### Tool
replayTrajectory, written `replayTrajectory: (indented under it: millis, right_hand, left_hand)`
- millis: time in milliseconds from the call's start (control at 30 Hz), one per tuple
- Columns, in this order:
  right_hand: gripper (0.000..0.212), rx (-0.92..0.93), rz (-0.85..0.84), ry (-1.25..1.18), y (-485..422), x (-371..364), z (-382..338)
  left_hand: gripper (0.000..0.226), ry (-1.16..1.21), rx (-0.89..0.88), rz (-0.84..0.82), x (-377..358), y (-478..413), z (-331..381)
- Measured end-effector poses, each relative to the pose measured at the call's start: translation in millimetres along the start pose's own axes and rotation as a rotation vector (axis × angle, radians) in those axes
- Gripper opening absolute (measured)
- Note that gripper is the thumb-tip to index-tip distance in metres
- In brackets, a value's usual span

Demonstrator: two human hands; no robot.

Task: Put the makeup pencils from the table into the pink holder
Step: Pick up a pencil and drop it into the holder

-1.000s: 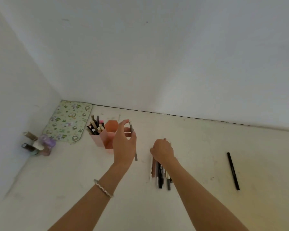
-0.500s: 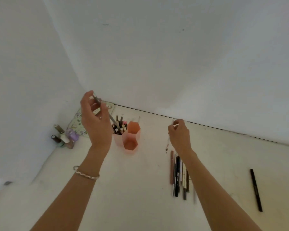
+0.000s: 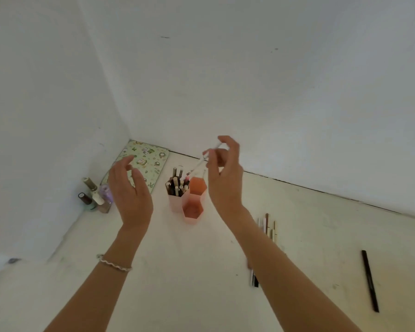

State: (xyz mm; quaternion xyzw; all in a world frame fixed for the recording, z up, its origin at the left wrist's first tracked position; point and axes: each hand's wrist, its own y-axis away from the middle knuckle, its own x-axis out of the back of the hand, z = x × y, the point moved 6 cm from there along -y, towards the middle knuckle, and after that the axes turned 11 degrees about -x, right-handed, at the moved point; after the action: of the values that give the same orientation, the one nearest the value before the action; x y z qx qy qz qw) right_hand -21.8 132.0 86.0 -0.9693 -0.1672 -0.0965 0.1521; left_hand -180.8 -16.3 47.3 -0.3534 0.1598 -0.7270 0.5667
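Slanting from right hand [image 3: 225, 180], white pencil [image 3: 198, 166] points toward pink holder [image 3: 192, 218].

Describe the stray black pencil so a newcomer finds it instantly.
Start at the pale table and its pink holder near the wall corner. Go right, past the row of pencils partly under the right forearm. The black pencil lies alone, apart from that row, all black.

No legible text, tiny print on the green patterned pad [image 3: 151, 159] too small to read
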Motion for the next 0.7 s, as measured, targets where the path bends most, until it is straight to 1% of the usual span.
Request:
replayTrajectory:
  millis: [100,200,267,367,433,467,500,533,567,600,633,700]
  right_hand:
    - [0.025,0.029,-0.096,0.183,5.4,-29.2,3.0]
    - [0.023,0.093,-0.098,0.287,7.7,-39.8,7.2]
    - [0.026,0.175,-0.125,0.394,10.5,-47.4,7.4]
    - [0.026,0.256,-0.237,0.586,20.4,-56.5,21.9]
    - [0.033,0.285,-0.29,0.75,31.4,-57.6,37.6]
    - [0.04,0.255,-0.284,0.751,35.4,-52.5,43.3]
    - [0.044,0.208,-0.242,0.7,37.2,-44.5,46.6]
    - [0.046,0.161,-0.162,0.627,37.3,-32.5,49.1]
    - [0.048,0.116,-0.071,0.56,36.5,-20.1,51.3]
    - [0.051,0.071,0.012,0.508,34.3,-6.2,54.9]
    - [0.054,0.019,0.066,0.464,31.0,6.9,59.5]
    - [0.054,-0.077,0.138,0.408,24.3,34.7,69.5]
  left_hand:
    - [0.029,0.072,0.027,-0.002,5.1,-5.9,4.6]
    - [0.03,0.128,0.07,0.005,9.1,-4.5,3.8]
    - [0.032,0.137,0.082,0.006,10.6,-2.6,5.8]
    - [0.031,0.153,0.093,-0.01,7.5,1.4,12.0]
    - [0.03,0.176,0.113,-0.03,3.7,6.1,17.9]
    - [0.029,0.184,0.121,-0.042,1.1,9.5,21.6]
    - [0.028,0.186,0.12,-0.054,-1.5,13.7,26.2]
    - [0.026,0.187,0.113,-0.074,-6.5,20.3,32.5]
    - [0.025,0.188,0.097,-0.11,-13.2,28.9,38.9]
    - [0.024,0.197,0.088,-0.181,-24.7,41.0,47.5]
    - [0.023,0.201,0.087,-0.304,-41.2,56.1,55.7]
    - [0.019,0.102,0.057,-0.688,-85.1,99.3,70.5]
